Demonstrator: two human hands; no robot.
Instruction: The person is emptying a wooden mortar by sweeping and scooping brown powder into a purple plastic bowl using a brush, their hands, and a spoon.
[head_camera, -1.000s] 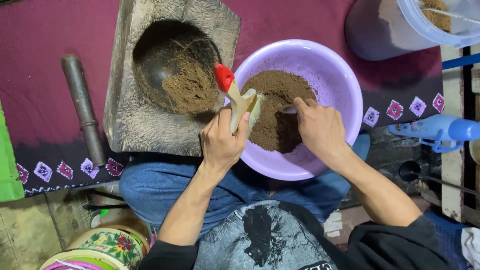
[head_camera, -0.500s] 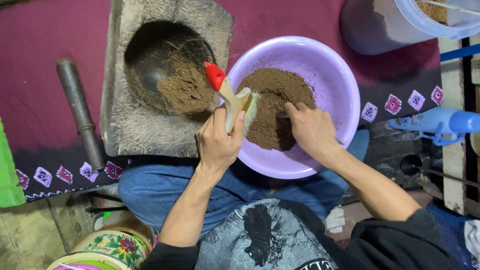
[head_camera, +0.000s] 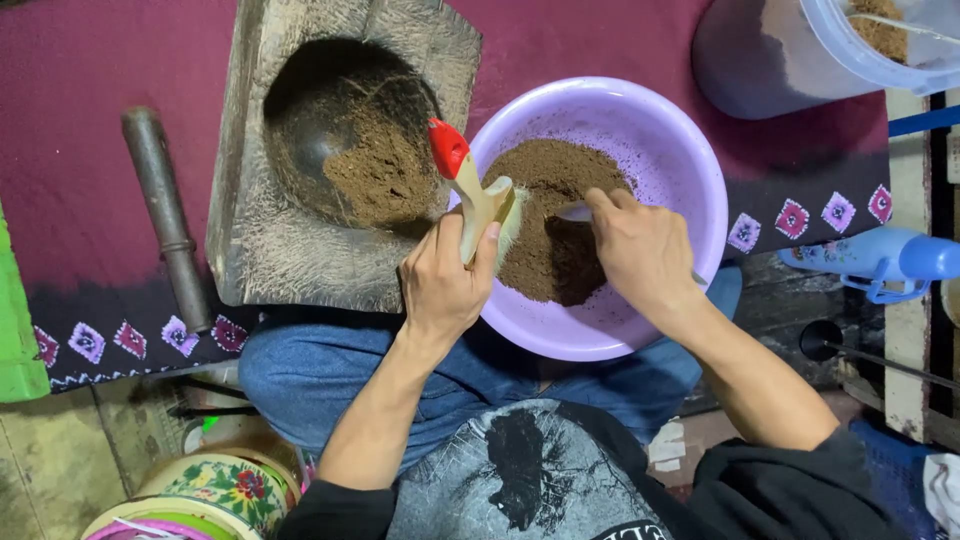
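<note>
A dark metal pestle (head_camera: 165, 220) lies on the maroon cloth (head_camera: 90, 80) left of the stone mortar (head_camera: 300, 230). A clear plastic tub (head_camera: 880, 40) stands top right, a blue bottle (head_camera: 880, 262) below it. A flowered tin (head_camera: 215, 490) sits bottom left.

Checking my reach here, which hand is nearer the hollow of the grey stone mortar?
Left. The left hand, holding a red-tipped wooden brush, sits beside the grey stone mortar; the right hand is farther off, over the purple plastic bowl.

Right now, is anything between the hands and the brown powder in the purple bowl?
Nothing visible. The right hand dips a spoon into the brown powder; the left hand holds a brush at the purple bowl rim.
</note>
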